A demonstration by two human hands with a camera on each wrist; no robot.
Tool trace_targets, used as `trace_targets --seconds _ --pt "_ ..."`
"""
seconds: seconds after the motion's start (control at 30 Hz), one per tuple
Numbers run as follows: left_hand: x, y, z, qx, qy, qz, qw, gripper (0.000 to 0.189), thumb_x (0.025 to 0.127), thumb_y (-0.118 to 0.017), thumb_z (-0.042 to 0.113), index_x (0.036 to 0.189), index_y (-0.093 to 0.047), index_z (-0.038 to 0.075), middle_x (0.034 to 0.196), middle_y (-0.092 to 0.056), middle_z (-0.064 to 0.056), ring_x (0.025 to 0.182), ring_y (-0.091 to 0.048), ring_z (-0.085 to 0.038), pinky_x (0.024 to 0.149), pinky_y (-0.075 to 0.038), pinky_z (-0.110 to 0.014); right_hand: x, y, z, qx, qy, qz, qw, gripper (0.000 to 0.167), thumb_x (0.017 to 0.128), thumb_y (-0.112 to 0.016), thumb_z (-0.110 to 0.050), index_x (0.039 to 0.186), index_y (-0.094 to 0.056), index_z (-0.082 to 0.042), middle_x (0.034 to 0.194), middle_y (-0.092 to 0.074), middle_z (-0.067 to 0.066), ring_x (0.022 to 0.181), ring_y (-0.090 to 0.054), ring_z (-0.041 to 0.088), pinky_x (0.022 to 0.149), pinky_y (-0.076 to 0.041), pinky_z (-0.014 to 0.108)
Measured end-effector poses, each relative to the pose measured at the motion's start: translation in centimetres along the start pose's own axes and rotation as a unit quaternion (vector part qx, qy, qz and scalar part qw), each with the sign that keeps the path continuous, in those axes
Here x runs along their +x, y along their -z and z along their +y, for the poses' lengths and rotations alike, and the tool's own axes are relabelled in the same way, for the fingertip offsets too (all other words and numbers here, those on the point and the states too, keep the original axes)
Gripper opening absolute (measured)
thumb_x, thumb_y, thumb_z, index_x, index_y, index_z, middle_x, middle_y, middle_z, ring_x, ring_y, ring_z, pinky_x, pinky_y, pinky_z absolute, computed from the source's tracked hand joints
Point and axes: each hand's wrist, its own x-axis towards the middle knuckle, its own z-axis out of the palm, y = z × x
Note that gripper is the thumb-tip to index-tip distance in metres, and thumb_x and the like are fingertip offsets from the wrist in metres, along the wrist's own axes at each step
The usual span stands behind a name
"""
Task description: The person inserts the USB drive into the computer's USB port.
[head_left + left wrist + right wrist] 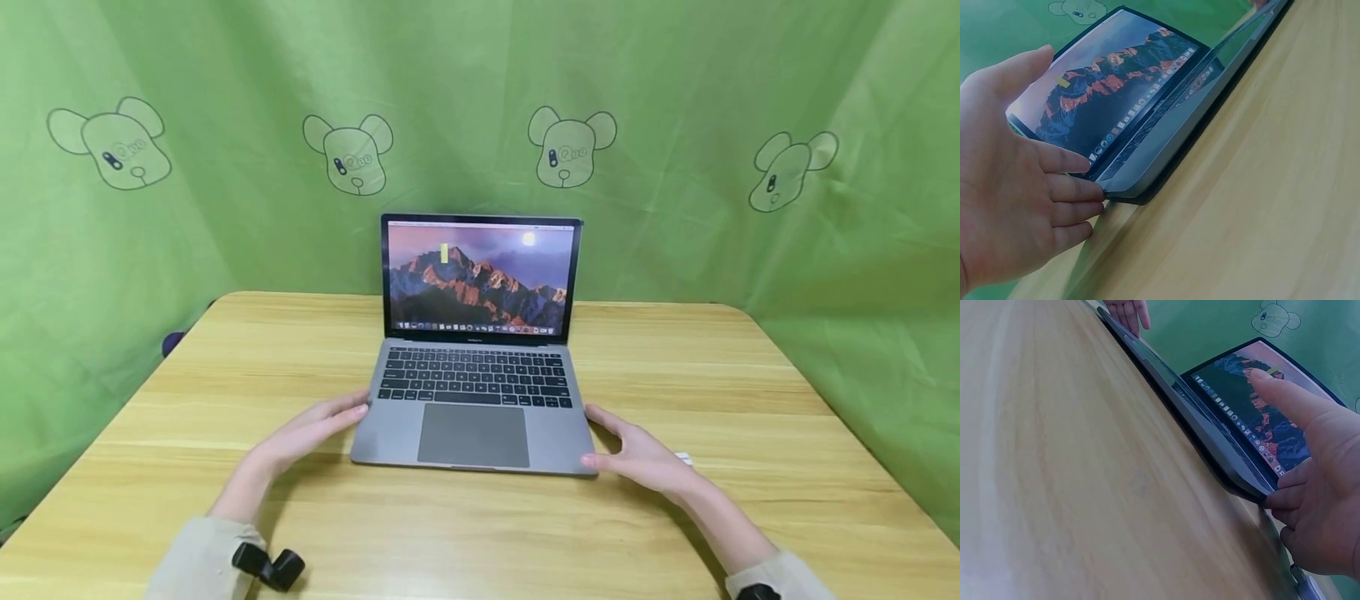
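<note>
A grey laptop (474, 433) stands unfolded on the wooden table, its lit screen (480, 275) showing a mountain picture with a row of icons below. My left hand (311, 429) touches the laptop's left side with its fingertips, the fingers fairly straight and the thumb raised in the left wrist view. On the opposite side, my right hand (645, 454) has its fingertips against the right edge near the front corner. Its thumb (1291, 397) is held up away from the fingers in the right wrist view. Neither hand curls round the laptop.
Beside my right hand lies a small white object (684, 458); the right wrist view shows its metal end (1297, 574), like a plug or USB stick. A green curtain (465, 67) with bear-head drawings surrounds the table (187, 433). A yellow rectangle (444, 253) appears on the screen.
</note>
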Motion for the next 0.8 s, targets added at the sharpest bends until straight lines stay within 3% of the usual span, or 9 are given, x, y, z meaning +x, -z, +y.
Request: trace_targets --seconds 0.8 --pt "0.19 0.11 -0.08 0.01 -0.006 -0.015 0.9998 0.065 0.098 -0.041 0.033 0.144 -0.018 -0.006 0.15 -0.018 -0.021 0.137 -0.014 -0.037 0.11 -0.011 -0.051 0.33 -0.09 0.35 -0.008 0.014 0.012 0.9998 0.084 0.086 -0.066 -0.029 0.142 -0.019 0.011 0.147 -0.021 0.027 0.136 -0.013 0.043 0.107 -0.01 0.06"
